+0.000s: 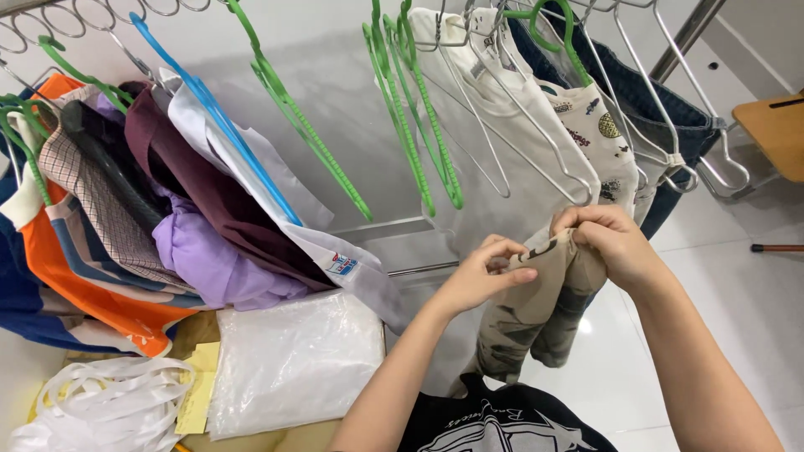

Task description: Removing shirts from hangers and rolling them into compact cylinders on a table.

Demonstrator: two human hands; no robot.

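Both my hands hold up a beige patterned garment (536, 318) that hangs down in front of me. My left hand (486, 272) pinches its top edge on the left side. My right hand (607, 238) grips the top edge on the right, fingers closed over the fabric. Just above my hands, a cream white shirt (502, 125) hangs on a wire hanger (536, 142) from the metal rack.
Empty green hangers (419, 125) and a blue hanger (218, 125) hang on the rack. Several garments hang at the left, among them a maroon one (209, 192) and a lilac one (209, 259). A clear plastic bag (293, 360) lies below. A wooden stool (775, 125) stands at right.
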